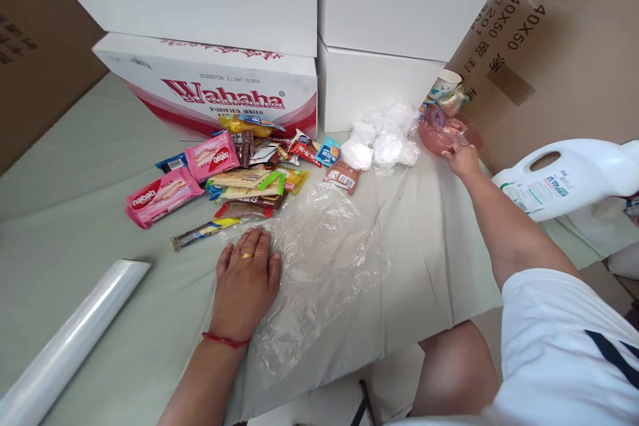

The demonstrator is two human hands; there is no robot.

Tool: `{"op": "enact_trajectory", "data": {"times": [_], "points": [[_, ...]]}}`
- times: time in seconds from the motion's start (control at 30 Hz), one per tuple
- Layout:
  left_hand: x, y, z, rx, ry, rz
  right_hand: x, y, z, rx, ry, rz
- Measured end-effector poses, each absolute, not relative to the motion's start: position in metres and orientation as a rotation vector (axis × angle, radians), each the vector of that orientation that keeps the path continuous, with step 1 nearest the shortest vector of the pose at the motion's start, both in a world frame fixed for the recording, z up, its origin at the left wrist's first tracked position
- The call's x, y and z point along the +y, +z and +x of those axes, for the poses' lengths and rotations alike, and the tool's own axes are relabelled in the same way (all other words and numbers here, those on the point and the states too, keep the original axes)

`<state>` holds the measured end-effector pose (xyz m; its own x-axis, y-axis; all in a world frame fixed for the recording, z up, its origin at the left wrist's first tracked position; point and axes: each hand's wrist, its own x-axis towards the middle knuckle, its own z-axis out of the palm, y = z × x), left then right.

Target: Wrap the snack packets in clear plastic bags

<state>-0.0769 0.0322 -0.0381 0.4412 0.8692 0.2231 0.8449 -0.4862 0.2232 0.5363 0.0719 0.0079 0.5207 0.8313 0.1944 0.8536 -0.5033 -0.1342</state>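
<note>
My left hand [247, 279] lies flat, palm down with its fingers stretched, on the left edge of a clear plastic bag [324, 266] spread over the cloth. Just beyond its fingertips are a stick snack in a yellow and blue wrapper [204, 234] and a pile of packaged snacks [249, 180]. My right hand [462, 158] is stretched out to the far right, its fingers closed at the front rim of a pink translucent bowl [432, 136]. Small wrapped items lie inside the bowl. The fingertips are partly hidden.
Two pink nabati packs [164, 196] lie left of the pile. Crumpled white plastic bags [382, 143] sit beside the bowl, with a paper cup [446, 83] behind. White boxes [214, 83] wall the back. A white jug [569, 176] lies right; a plastic-film roll [84, 339] lies left.
</note>
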Motion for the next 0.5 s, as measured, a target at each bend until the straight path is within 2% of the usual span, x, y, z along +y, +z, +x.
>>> {"op": "enact_trajectory", "data": {"times": [0.5], "points": [[0.032,-0.039,-0.077,1.552,0.470,2.603,0.103,0.015,0.525,-1.275,-0.101,-2.354]]}}
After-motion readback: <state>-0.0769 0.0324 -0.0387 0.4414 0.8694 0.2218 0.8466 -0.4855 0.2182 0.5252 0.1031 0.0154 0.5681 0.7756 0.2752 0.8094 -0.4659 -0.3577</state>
